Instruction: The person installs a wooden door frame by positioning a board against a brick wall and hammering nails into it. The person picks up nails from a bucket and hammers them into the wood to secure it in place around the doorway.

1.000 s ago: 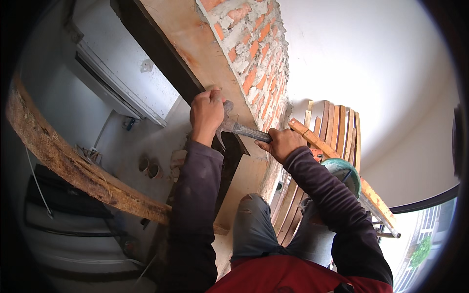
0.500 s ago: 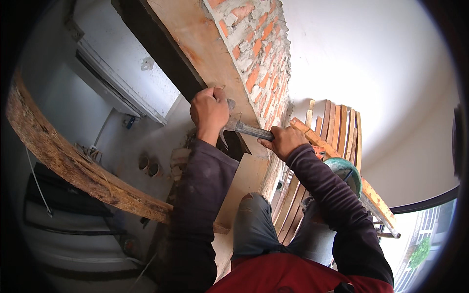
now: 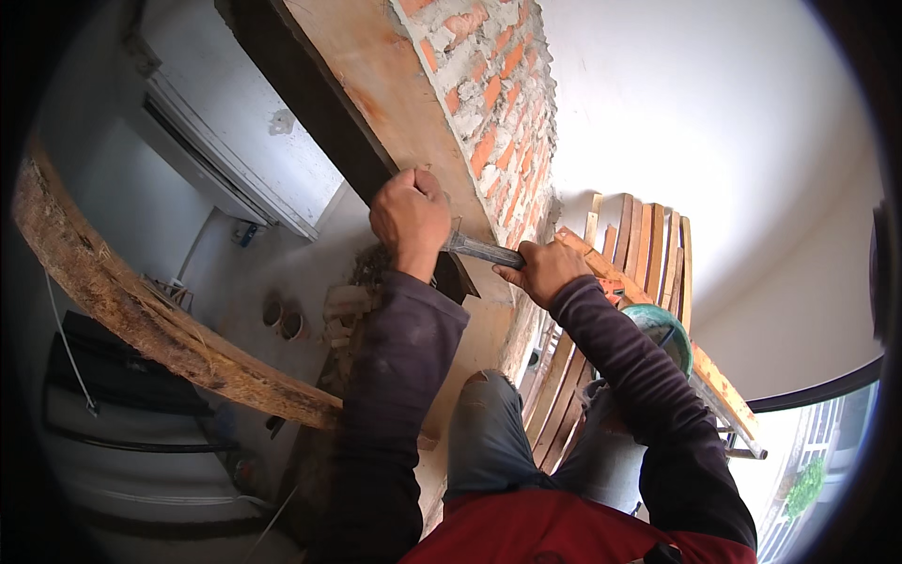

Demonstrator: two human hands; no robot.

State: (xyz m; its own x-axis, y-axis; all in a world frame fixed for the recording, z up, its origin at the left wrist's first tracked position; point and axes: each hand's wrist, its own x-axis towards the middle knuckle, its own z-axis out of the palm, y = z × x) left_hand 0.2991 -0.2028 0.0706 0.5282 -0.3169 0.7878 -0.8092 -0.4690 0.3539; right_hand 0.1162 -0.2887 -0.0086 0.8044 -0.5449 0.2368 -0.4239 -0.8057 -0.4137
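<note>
My right hand is closed around the handle of a claw hammer, which lies crosswise over a timber formwork board. The hammer head is mostly hidden behind my left hand, whose fingers are curled closed at the board's dark inner edge. I cannot make out what they pinch. Beside the board rises a rough wall of red brick and mortar.
A rough timber beam crosses the left. Below are a floor with pots and rubble, and a pale door. Wooden slats and a green bucket stand at right, near my knees, beside a white wall.
My left hand and forearm have shifted slightly right, toward my body's midline, now covering the hammer head. My right hand stays on the handle.
</note>
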